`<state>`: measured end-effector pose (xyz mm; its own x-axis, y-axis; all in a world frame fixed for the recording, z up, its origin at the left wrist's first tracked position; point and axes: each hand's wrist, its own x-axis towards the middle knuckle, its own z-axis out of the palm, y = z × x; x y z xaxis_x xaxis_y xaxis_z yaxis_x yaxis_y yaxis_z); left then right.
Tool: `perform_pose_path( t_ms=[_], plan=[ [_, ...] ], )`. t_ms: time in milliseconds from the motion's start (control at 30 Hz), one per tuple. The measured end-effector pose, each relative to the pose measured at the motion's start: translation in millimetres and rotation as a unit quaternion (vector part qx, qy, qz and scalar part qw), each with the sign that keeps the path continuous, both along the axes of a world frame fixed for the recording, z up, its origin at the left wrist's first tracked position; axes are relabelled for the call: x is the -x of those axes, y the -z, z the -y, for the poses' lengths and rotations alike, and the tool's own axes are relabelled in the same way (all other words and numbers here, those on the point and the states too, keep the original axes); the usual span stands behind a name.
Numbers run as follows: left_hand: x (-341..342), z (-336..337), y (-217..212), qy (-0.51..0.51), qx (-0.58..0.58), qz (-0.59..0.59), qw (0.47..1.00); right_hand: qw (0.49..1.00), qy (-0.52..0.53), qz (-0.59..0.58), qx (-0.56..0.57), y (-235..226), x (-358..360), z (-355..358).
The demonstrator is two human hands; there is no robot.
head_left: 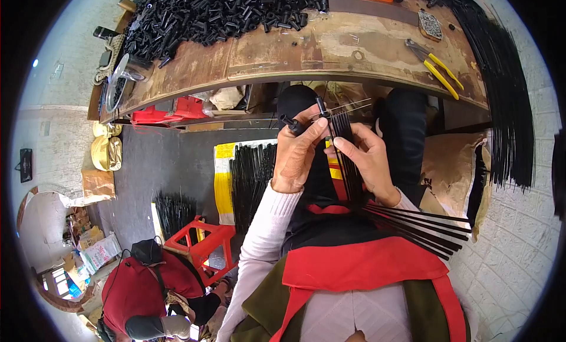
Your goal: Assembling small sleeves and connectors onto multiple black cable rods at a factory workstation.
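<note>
My left hand [298, 153] is closed around several short black plastic tube pieces [291, 123]. Its thumb and forefinger pinch one upright black piece [321, 106] at the top ends of a bundle of thin black rods [342, 130], which look like umbrella ribs. Thin metal wires [349, 107] stick out to the right from that spot. My right hand [367, 159] is wrapped round the rods just below, with its thumb pressed on them. Their lower part runs down to my lap. More black rods [415, 223] lie across my lap, ends fanned to the right.
On the wooden table [265, 56] lie a heap of black plastic pieces [218, 15], yellow-handled pliers [435, 68] and a box of small metal parts [430, 25]. Long rods [501, 88] hang over its right end. A red stool [203, 248] and another person [153, 283] are lower left.
</note>
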<state>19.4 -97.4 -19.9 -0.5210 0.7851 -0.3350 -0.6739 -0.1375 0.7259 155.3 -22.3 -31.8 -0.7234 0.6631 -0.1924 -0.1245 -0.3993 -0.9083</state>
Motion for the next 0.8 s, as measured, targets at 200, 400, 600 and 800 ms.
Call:
perform_pose_path(
  t_ms=[200,400,600,800],
  plan=[
    [2,0,1,0.01,-0.009,0.004,1.0,1.0,-0.021,0.001,0.02,-11,-3,-8],
    [5,-2,2,0.03,-0.011,-0.009,0.999,0.998,-0.05,0.003,0.025,-9,-2,-13],
    [6,-3,8,0.045,-0.007,0.007,0.999,0.997,-0.043,-0.017,0.058,-10,-5,-14],
    [1,1,0,0.079,-0.042,0.045,0.995,0.998,-0.043,-0.021,0.044,-9,-8,-10]
  ],
)
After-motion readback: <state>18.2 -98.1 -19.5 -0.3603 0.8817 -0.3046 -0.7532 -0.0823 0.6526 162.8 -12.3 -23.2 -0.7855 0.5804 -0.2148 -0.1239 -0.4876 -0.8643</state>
